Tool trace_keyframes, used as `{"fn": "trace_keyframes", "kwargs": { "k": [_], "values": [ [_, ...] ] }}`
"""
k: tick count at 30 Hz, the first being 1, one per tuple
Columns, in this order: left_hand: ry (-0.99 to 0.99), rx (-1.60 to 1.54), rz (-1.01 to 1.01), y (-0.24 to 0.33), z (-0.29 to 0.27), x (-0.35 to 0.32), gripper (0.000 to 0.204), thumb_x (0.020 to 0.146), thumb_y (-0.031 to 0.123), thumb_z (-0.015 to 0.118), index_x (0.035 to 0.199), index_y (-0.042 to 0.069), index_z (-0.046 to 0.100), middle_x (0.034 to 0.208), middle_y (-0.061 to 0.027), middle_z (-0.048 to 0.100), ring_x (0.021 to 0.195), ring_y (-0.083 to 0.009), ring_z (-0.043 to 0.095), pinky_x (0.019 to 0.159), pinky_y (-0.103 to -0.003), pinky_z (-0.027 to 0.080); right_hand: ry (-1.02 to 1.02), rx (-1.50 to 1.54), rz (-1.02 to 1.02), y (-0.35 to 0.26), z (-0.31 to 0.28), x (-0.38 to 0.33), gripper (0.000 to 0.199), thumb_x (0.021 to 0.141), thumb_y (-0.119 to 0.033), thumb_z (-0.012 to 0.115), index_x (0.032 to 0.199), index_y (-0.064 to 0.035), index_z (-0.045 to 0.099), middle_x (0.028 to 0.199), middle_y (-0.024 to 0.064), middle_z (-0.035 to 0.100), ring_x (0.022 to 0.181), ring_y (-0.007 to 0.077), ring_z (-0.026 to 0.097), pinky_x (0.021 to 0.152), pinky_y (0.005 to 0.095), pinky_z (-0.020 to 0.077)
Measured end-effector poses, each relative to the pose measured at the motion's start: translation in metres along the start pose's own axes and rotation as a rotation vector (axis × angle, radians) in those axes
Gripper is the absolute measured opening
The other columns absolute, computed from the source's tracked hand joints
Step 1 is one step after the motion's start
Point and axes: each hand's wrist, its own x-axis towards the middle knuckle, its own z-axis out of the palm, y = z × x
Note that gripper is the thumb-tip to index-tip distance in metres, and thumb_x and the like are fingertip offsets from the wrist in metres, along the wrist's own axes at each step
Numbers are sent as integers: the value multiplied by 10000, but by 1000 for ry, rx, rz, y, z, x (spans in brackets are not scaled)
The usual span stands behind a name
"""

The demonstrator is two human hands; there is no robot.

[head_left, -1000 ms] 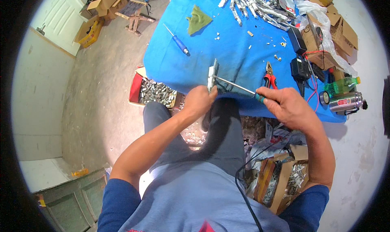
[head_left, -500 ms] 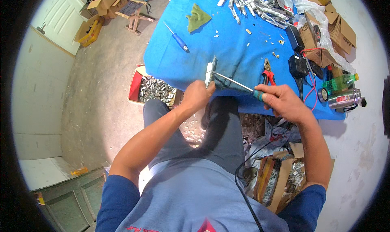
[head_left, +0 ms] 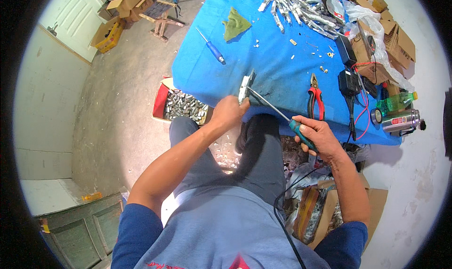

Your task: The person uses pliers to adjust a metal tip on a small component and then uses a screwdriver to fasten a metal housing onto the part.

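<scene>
My left hand [head_left: 230, 112] is closed on a short, pale strip-shaped piece [head_left: 245, 87] at the near edge of the blue-covered table [head_left: 278, 57]; its exact kind is unclear. In my right hand [head_left: 316, 136] is a screwdriver [head_left: 301, 132] with a dark green handle, fingers wrapped round it. Its long metal shaft slants up and left, the tip touching or very near the strip's right side. Pliers [head_left: 316, 99] with red and black handles lie beyond my right hand. Farther left rests a second screwdriver [head_left: 215, 51] with a blue handle.
Whitish strips [head_left: 301, 10] are heaped at the far side, near green cloths [head_left: 235, 25]. Black adapters [head_left: 348, 83] with cables, a green bottle [head_left: 398, 102] and a steel flask [head_left: 400, 120] line the right. A red box [head_left: 161, 99] of small metal cylinders stands left, below the table.
My right hand has dropped lower and turned, so the screwdriver now slopes more steeply, its green handle more exposed. My left hand keeps holding the strip in about the same place.
</scene>
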Motion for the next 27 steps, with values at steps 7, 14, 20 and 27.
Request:
{"fn": "trace_keyframes", "kwargs": {
  "k": [7,14,20,27],
  "values": [
    [-57,10,-39,4,-6,-3,604,929,469,538,746,-94,653,750,-332,616,811,-492,629,742,-527,480,-69,202,-41,11,1,1,434,931,-178,637,1340,-56,558,847,42,640,657,99,612,510,222,488],
    [-33,-7,0,1,0,1,626,936,466,546,705,-113,607,645,-293,585,699,-436,643,682,-517,466,254,-931,-677,11,29,-7,338,900,-116,601,1231,-56,630,773,169,646,682,317,637,634,380,510],
    [-27,32,-35,1,-1,-4,595,924,454,554,740,-107,632,694,-310,602,752,-458,643,706,-523,473,-11,-266,-89,-23,1,-2,386,933,-186,598,1309,-97,608,758,43,629,565,64,526,507,250,438],
    [-46,86,-43,2,-7,-4,511,892,423,572,785,-65,676,764,-308,632,812,-467,644,741,-520,487,-35,-320,-1,-59,-1,-4,387,955,-222,571,1318,-91,592,797,10,634,529,49,527,442,190,383]
  ]
}}
